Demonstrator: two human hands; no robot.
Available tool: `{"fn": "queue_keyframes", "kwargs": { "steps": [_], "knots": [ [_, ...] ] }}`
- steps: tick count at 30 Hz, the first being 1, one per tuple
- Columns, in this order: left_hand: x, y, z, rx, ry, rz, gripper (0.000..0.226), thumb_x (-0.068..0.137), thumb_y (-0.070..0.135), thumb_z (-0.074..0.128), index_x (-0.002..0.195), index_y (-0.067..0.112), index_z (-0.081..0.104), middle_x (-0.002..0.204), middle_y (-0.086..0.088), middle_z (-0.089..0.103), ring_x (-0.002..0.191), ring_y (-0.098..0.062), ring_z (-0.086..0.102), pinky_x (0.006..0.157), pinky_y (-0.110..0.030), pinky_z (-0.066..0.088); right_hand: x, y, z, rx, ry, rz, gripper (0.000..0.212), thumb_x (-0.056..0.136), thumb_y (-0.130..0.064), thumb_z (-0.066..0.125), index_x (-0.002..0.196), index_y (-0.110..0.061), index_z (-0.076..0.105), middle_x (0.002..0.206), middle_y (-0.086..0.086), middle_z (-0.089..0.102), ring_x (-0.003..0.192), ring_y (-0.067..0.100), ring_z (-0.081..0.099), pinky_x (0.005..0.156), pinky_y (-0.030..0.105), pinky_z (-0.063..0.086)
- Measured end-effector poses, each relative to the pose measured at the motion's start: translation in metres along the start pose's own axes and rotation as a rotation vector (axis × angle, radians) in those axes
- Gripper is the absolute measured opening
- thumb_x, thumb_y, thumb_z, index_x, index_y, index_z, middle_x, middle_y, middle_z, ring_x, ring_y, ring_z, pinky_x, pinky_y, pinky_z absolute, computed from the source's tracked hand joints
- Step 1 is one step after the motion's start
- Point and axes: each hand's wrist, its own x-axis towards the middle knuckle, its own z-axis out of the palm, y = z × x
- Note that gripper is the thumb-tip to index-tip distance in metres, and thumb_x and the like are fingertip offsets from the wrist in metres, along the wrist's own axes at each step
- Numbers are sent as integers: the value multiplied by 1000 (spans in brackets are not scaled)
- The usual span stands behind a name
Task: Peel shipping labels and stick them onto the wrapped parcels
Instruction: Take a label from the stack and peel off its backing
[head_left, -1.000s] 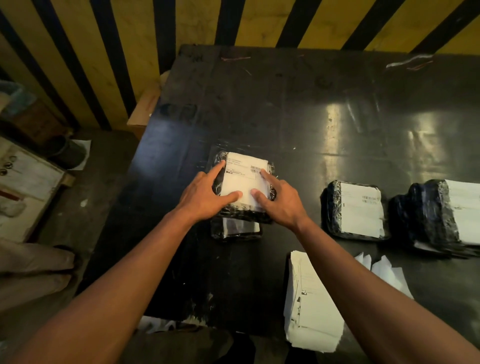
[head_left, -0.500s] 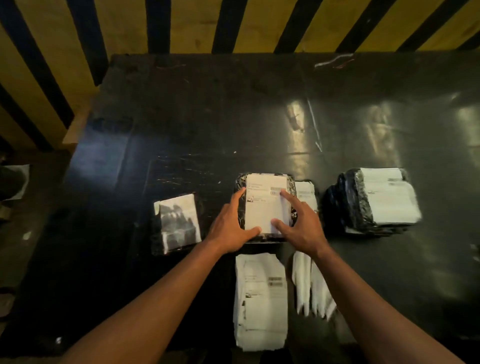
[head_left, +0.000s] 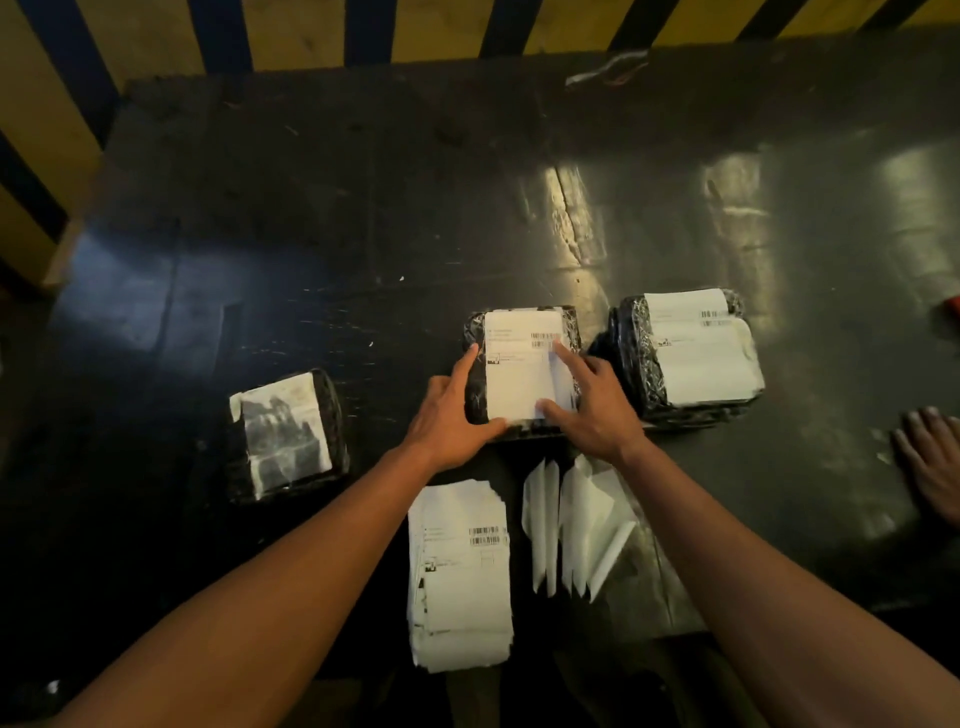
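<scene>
Both my hands, left (head_left: 448, 426) and right (head_left: 592, 410), press flat on a labelled parcel (head_left: 522, 371) between them. Labelled stack (head_left: 685, 358) beyond my right hand; unlabelled parcel (head_left: 285, 431) off my left hand; labels (head_left: 460, 577) below remain.

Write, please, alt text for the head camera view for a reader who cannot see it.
Two hands, left hand and right hand, press a white label onto a black wrapped parcel on a dark table. A label stack lies nearer; labelled parcels sit to the right.
</scene>
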Motion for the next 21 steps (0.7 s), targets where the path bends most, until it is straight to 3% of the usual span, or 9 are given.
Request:
{"fn": "queue_keyframes", "kwargs": {
  "steps": [3, 6, 9, 13, 18, 21],
  "knots": [
    [-28, -23, -5, 38, 79, 49, 99, 87, 45, 77, 159, 51, 10, 151, -4, 32, 138, -27, 46, 113, -50, 45, -36, -1, 4, -103, 182, -97, 74, 93, -40, 70, 157, -36, 34, 164, 14, 25, 151, 33, 26, 120, 50, 35],
    [-67, -53, -5, 89, 116, 68, 82, 91, 42, 73, 158, 48, 25, 142, 3, 37, 129, -20, 51, 107, -43, 50, -79, -1, 20, -69, 256, -208, 58, 92, -36, 71, 146, -28, 50, 150, 8, 40, 137, 26, 42, 109, 39, 45],
    [-110, -86, 6, 119, 81, 36, 74, 92, 37, 74, 154, 47, 35, 134, 8, 39, 120, -15, 52, 104, -39, 52, -121, 3, 52, 23, 117, -178, 43, 93, -38, 69, 134, -31, 60, 132, -1, 50, 119, 17, 55, 96, 33, 52],
    [-155, -122, 35, 181, 38, -19, 68, 93, 38, 72, 152, 47, 39, 136, 8, 37, 123, -15, 50, 106, -35, 50, -160, 7, 105, 38, -69, -2, 37, 95, -46, 67, 131, -36, 60, 134, -5, 50, 107, 12, 62, 91, 30, 57],
    [-171, -138, 68, 151, -20, -86, 70, 98, 34, 67, 154, 53, 30, 141, 7, 35, 119, -14, 55, 101, -35, 55, -168, 5, 142, 238, -86, 161, 37, 92, -41, 74, 126, -34, 60, 121, -8, 57, 85, 7, 62, 76, 19, 54],
    [-170, -140, 74, 132, 5, -97, 73, 99, 32, 67, 155, 54, 27, 139, 6, 37, 111, -14, 57, 98, -37, 58, -162, 5, 141, 367, -67, 211, 32, 87, -29, 82, 113, -30, 62, 101, -10, 64, 85, 12, 64, 74, 22, 58]
  ]
}}
